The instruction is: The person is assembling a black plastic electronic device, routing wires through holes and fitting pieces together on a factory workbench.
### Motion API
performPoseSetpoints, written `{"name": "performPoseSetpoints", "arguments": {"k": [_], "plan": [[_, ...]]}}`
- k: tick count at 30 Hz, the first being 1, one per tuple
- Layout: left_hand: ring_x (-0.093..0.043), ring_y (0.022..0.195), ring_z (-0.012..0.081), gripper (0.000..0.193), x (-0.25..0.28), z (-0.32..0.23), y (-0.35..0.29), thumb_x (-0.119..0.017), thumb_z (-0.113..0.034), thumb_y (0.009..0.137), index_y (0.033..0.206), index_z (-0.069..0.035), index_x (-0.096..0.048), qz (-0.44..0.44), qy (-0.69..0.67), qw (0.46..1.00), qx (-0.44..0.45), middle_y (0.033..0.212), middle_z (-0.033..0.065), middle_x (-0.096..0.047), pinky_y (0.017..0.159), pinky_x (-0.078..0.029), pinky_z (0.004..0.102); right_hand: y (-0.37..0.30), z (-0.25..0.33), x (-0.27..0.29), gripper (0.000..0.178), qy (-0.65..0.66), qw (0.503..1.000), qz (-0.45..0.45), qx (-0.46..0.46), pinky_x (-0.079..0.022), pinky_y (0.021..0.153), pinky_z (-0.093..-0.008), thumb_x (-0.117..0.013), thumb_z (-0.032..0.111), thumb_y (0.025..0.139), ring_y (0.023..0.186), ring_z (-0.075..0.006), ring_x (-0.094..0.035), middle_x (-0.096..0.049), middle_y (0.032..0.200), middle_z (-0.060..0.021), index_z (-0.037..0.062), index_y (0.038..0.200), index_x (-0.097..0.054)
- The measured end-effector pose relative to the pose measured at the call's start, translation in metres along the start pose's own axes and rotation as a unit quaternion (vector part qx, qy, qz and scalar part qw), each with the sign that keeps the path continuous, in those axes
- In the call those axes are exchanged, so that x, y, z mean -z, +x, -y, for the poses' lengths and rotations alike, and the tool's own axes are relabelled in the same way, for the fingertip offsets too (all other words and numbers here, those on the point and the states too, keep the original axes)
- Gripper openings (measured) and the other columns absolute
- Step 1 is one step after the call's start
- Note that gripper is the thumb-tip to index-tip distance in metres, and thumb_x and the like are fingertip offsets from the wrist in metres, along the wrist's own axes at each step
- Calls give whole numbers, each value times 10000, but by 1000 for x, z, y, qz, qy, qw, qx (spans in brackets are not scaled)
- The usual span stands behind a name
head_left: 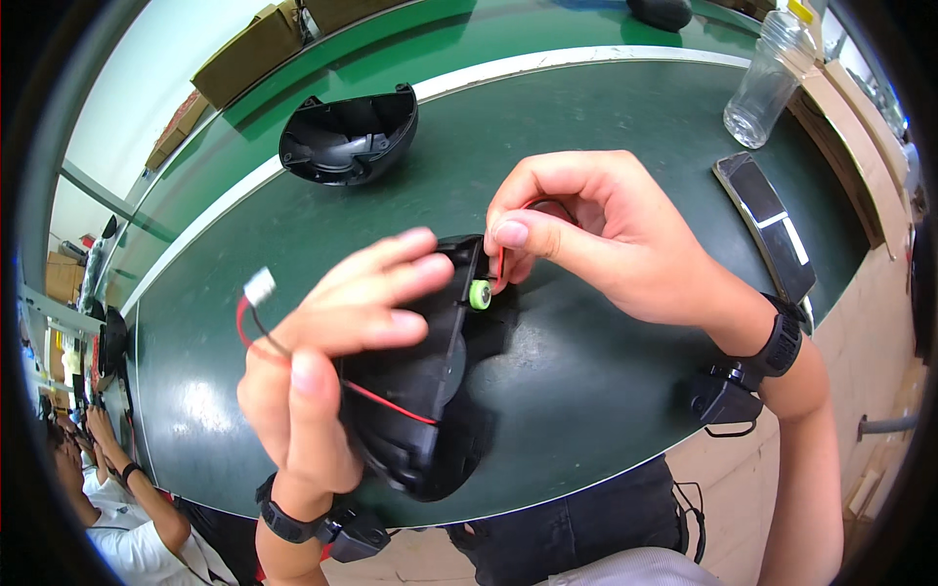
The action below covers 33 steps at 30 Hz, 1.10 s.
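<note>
A black plastic housing (pixel 405 376) is tilted up above the table in front of me, and my left hand (pixel 313 391) grips it along its left side, slightly blurred. From beside that hand a red and black wire pair sticks out, ending in a white connector (pixel 260 285). A red wire (pixel 391 401) crosses the housing's inner face. At its right edge sits a small light-green round part (pixel 480 294). My right hand (pixel 606 239) pinches a thin red and black wire (pixel 502 264) by the housing's upper end; where the wire ends is hidden.
Another black curved shell (pixel 350 137) lies open side up at the far left of the green table (pixel 606 107). On the right are a phone (pixel 765 227) and a clear bottle (pixel 767 83) with a yellow cap. A co-worker (pixel 127 513) sits at the lower left.
</note>
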<state>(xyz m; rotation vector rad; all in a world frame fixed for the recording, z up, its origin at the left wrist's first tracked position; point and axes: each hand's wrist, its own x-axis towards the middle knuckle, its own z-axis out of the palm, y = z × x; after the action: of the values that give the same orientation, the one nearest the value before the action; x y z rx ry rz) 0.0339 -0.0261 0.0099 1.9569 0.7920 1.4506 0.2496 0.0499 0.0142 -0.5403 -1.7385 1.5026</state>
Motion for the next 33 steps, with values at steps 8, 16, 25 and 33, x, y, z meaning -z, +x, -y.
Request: {"name": "performPoseSetpoints", "arguments": {"k": [8,16,25,33], "plan": [[-644,908,323,492,-6,-12,3,-325,-380,1023,740,-52,-557,64,160,985,-9,795,157,-692,975,-405,511,4,-15,3,189,25,1000,6,-2,-508,682,-266,-591,143,932,713,-124,-626,-658,739,-70,-19,849,-644],[-595,782,254,484,-10,-7,1,-333,-358,1021,673,-71,-508,46,139,989,-18,717,127,-671,945,-411,497,-4,16,12,110,-394,888,33,234,-468,522,-251,-755,40,716,607,-187,-616,-659,732,-54,39,765,-656],[-617,849,304,468,-10,-6,-1,-390,-295,972,734,10,-654,30,133,990,-28,831,164,-677,887,-452,486,6,26,0,142,-258,870,18,419,-507,555,-261,-766,-24,649,638,-214,-651,-663,705,-87,18,759,-687],[-499,1153,328,529,-14,-15,2,-370,-410,995,933,27,-661,88,174,980,32,1095,196,-623,994,-345,453,13,-20,-15,142,-39,907,-54,415,-469,532,-244,-765,13,728,652,-169,-644,-687,773,-68,42,856,-711]]}}
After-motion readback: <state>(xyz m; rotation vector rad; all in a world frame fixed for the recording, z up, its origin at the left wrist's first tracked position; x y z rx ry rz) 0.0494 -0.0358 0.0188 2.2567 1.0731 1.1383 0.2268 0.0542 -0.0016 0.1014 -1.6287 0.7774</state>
